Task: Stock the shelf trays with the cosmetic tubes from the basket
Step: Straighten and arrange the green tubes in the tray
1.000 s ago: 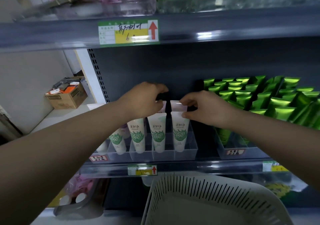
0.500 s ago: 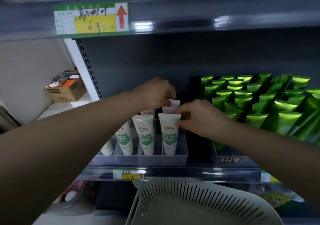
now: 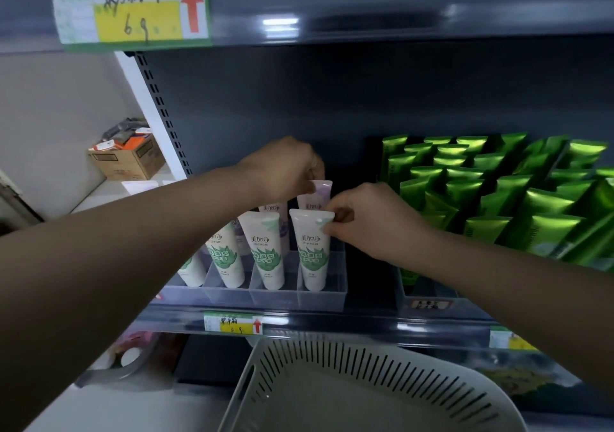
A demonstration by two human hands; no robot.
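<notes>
A clear divided shelf tray (image 3: 319, 295) holds several white tubes with green leaf prints, standing cap down. My right hand (image 3: 368, 222) pinches the top edge of the rightmost front tube (image 3: 312, 252). Behind it stands a white tube with a lilac top (image 3: 317, 195); my left hand (image 3: 282, 169) pinches its upper left corner. Below the shelf, the white slotted basket (image 3: 365, 381) shows only its rim and wall; I see no tubes in the part that shows.
A second tray (image 3: 428, 302) to the right is packed with several shiny green tubes (image 3: 498, 192). An upper shelf edge carries a price label (image 3: 133, 9). A cardboard box (image 3: 128, 159) sits on a white ledge at far left. A grey container (image 3: 116, 361) lies lower left.
My view has dropped and closed in on the tray. Both hands stay at the tube tops; the right hand has settled lower on the front tube's top edge.
</notes>
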